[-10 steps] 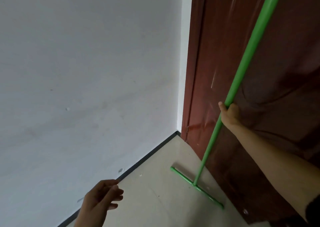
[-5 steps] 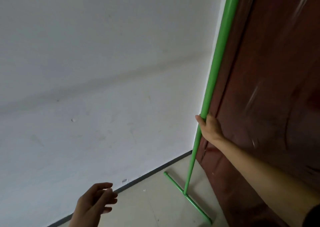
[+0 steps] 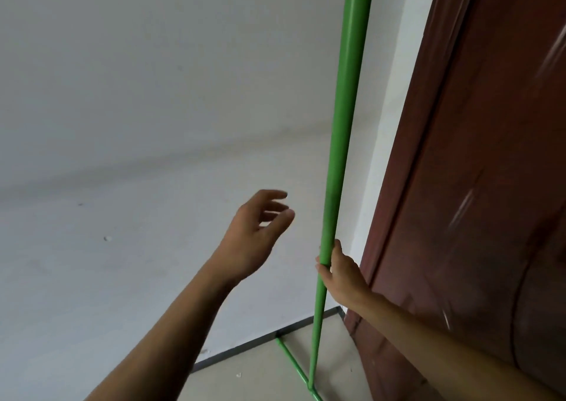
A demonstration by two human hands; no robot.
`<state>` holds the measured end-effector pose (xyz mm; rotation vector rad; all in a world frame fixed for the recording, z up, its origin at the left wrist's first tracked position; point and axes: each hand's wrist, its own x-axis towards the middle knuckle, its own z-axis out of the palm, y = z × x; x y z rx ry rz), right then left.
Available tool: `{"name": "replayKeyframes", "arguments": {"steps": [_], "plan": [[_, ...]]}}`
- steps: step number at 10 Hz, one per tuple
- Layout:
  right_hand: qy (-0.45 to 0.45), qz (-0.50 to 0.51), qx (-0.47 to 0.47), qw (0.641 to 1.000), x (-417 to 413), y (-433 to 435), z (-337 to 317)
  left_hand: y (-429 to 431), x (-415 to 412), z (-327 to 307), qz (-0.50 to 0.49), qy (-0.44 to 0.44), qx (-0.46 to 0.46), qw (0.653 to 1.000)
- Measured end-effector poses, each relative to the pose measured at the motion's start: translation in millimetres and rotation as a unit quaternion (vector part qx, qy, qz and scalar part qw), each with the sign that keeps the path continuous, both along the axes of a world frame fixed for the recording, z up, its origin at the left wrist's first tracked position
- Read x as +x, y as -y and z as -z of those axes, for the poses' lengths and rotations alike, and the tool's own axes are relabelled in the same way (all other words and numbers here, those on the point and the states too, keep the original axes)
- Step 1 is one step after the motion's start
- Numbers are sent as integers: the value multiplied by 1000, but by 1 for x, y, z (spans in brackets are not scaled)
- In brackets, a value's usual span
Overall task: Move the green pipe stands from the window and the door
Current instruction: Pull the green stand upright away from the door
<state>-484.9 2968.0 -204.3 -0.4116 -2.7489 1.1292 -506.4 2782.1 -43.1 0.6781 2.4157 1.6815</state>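
Observation:
A tall green pipe stand [image 3: 343, 119] rises nearly upright from the floor in front of the white wall, just left of the dark red door [image 3: 477, 186]. Its crossbar foot lies on the floor at the bottom of the view. My right hand [image 3: 343, 273] grips the pole at about mid height. Raised to the left of the pole, my left hand [image 3: 254, 235] has its fingers spread and curled toward the pipe, a short gap away and holding nothing.
The white wall [image 3: 137, 125] fills the left side, with a dark skirting strip [image 3: 260, 341] along its base. Beige floor tiles [image 3: 260, 376] show at the bottom. The door stands close on the right, past a narrow white strip of wall.
The pole has swung away from the door to nearly upright in front of the wall. My left hand has risen from low near the floor up toward the pole.

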Motion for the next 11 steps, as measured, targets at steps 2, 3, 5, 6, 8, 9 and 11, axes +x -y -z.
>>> {"name": "replayKeyframes", "arguments": {"steps": [2,3,5,6,8,9,11], "plan": [[-4,-62,22,998,-1,15,1,-60,-13,-35,55,-45,52,996],[-14,-102,32,994,-6,31,3,-46,-17,-35,9,-64,76,995],[-17,-184,42,982,-16,70,8,6,-16,-31,-12,-97,74,992],[-29,-200,53,978,-20,90,11,27,-15,-29,-27,-100,80,991],[-10,-174,50,983,-16,101,8,30,-12,-28,-47,-107,55,992],[11,-154,67,986,-14,96,-4,28,-10,-28,-40,-89,37,994],[110,-188,167,962,7,90,-56,93,12,-2,-60,0,-26,998]]}}
